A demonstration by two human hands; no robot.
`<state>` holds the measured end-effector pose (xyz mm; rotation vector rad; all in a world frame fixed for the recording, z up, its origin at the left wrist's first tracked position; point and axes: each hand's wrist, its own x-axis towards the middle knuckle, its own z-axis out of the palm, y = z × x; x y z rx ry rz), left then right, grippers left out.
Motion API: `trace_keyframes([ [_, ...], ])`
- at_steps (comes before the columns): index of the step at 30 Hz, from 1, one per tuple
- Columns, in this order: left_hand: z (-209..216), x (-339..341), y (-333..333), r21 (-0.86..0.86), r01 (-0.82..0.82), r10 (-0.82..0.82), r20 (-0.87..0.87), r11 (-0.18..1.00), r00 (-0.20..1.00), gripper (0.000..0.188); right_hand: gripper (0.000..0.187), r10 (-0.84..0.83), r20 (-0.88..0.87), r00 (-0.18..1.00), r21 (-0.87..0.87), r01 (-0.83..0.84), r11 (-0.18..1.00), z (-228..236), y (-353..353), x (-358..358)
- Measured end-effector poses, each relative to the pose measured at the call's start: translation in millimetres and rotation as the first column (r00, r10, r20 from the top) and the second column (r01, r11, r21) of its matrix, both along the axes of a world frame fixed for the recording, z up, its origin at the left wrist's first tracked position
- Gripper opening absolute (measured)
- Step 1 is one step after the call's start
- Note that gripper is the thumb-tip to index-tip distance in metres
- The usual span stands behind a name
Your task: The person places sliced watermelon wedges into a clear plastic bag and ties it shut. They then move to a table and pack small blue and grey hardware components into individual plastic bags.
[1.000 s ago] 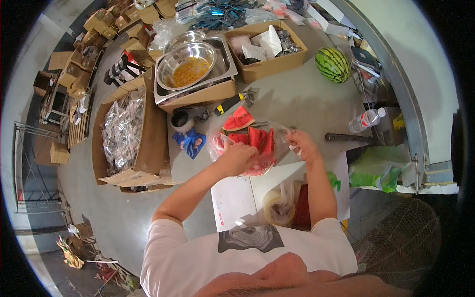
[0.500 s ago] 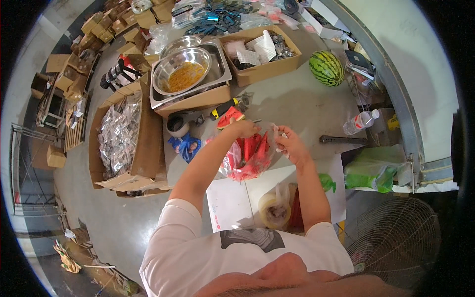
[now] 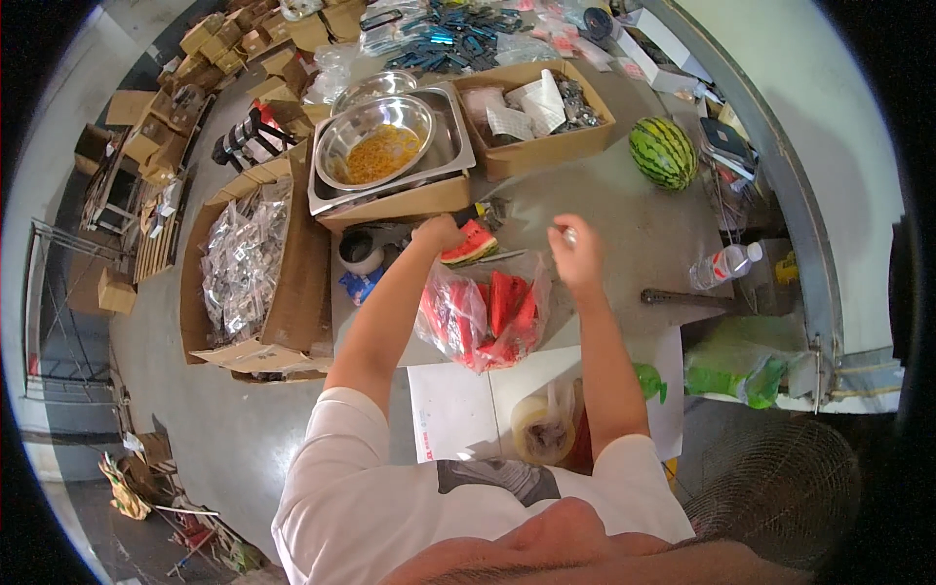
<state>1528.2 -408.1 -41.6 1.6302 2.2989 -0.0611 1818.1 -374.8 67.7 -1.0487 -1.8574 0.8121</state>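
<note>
A clear plastic bag (image 3: 450, 310) holding several red watermelon pieces (image 3: 505, 300) lies in front of me, its mouth loose; neither hand touches it. My left hand (image 3: 439, 234) is beyond the bag with curled fingers, beside a watermelon slice (image 3: 472, 244) with green rind. It covers part of a yellow-and-black tool (image 3: 480, 210), and what its fingers close on is hidden. Above the table, right of the bag, my right hand (image 3: 579, 258) is raised with bent fingers. Something small and pale shows between them, too small to name.
A whole watermelon (image 3: 663, 153) sits at the far right, a water bottle (image 3: 725, 265) nearer. Steel bowls (image 3: 375, 141), an open carton (image 3: 541, 146) and a carton of plastic packets (image 3: 244, 263) flank the work area. A tape roll (image 3: 541, 429) lies close to me, a fan (image 3: 780, 487) lower right.
Both hands have let go of the plastic bag. My left hand has moved left and away from me, past the slice; my right hand has lifted clear. The view has shifted slightly.
</note>
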Motion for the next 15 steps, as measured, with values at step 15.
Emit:
trace_keyframes([
  [15,-10,0,-38,-0.062,0.006,0.005,0.173,0.998,0.985,0.05,0.011,0.426,0.042,0.904,-0.835,-0.202,0.511,-112,58,-80],
])
